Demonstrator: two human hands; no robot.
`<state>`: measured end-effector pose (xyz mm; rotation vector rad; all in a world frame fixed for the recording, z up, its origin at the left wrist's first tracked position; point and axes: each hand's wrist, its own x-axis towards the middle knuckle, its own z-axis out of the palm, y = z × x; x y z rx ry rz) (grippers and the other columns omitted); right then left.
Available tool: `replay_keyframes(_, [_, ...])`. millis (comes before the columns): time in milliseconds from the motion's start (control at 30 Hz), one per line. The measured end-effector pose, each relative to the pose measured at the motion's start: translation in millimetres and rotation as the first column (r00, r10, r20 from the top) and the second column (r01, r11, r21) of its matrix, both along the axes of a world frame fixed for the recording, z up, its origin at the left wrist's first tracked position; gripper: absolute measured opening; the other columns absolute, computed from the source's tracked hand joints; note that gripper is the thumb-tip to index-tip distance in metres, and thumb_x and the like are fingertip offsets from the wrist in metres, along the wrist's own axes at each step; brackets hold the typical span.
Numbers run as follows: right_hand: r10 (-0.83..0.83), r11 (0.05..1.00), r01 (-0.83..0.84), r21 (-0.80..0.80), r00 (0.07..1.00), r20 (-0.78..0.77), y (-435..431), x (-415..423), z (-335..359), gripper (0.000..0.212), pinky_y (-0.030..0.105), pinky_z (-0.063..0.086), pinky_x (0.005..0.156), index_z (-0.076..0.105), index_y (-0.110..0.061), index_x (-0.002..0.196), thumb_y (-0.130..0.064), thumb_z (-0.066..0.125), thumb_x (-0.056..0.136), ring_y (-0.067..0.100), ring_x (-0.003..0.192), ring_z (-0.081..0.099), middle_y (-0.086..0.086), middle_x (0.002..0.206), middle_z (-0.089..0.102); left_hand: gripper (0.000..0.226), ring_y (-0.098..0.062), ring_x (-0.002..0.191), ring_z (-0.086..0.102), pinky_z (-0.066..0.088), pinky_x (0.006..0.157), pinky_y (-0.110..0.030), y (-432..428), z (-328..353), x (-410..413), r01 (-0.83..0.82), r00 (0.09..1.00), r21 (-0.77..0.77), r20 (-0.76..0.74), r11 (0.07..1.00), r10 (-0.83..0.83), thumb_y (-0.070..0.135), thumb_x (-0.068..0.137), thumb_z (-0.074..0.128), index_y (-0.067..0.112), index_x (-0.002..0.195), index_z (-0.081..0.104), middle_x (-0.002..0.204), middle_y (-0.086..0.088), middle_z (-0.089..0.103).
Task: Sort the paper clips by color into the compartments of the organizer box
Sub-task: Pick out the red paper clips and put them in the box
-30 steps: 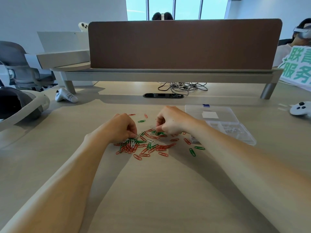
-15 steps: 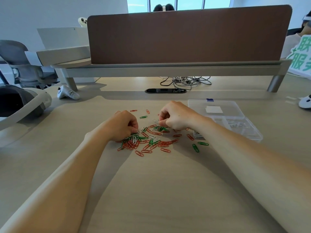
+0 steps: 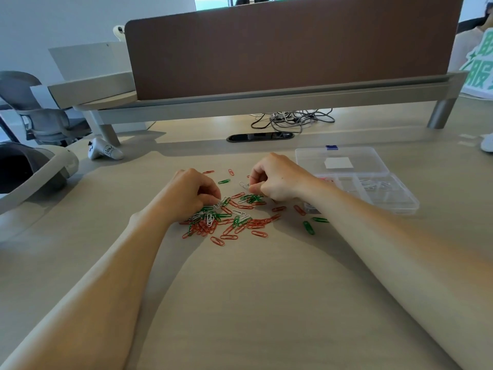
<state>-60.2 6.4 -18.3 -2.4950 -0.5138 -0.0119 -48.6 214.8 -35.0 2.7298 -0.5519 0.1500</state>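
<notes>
- Right hand [image 3: 277, 182] pinches a white clip [image 3: 243, 185] at the pile's [image 3: 226, 222] 1 o'clock.
- Left hand [image 3: 193, 194] curls at its 10 o'clock; grip unclear.
- Organizer box [image 3: 394, 202]: 3 o'clock.

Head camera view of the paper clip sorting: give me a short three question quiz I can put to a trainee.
1. True or false: the organizer box lies to the left of the pile of paper clips.
2. Which colours are in the pile? A: red, green and white. B: blue and yellow. C: black only.
3. What does the right hand pinch at its fingertips?
Key: 1 false, the box lies to the pile's right. 2 A. 3 a white paper clip.
</notes>
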Motion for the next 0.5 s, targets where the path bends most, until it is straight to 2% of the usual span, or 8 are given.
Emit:
replay_keyframes(100, [0.009,1.000,-0.009,-0.001,1.000,-0.009,1.0,0.5,-0.4,0.007,0.013,0.037,0.055,0.071,-0.012,0.086,-0.016,0.068,0.089,-0.001,0.065,0.053,-0.013,0.071,0.058,0.009,-0.006,0.081,0.060,0.045,0.077,-0.020,-0.3,1.0,3.1,-0.004,1.000,0.060,-0.030,0.998,0.006,0.018,0.083,0.071,0.022,0.090,0.075,0.086,0.006,0.070])
replay_keyframes(233, [0.012,1.000,-0.012,0.004,1.000,-0.019,1.0,0.6,-1.2,0.007,0.014,0.039,0.056,0.072,-0.011,0.088,-0.016,0.067,0.089,0.000,0.067,0.055,-0.012,0.072,0.059,0.009,-0.005,0.081,0.060,0.043,0.075,-0.018,-1.8,3.1,4.9,-0.006,0.997,0.102,-0.070,0.995,0.013,0.016,0.084,0.070,0.024,0.087,0.072,0.085,0.006,0.069])
replay_keyframes(500, [-0.006,1.000,0.006,0.015,1.000,-0.007,-2.0,1.5,-0.2,0.007,0.014,0.036,0.055,0.071,-0.011,0.086,-0.017,0.069,0.088,-0.001,0.065,0.053,-0.013,0.071,0.058,0.012,-0.004,0.072,0.055,0.041,0.067,-0.015,2.8,4.7,-1.4,0.017,1.000,0.076,-0.024,0.997,-0.015,0.016,0.082,0.073,0.024,0.090,0.072,0.080,0.005,0.066])
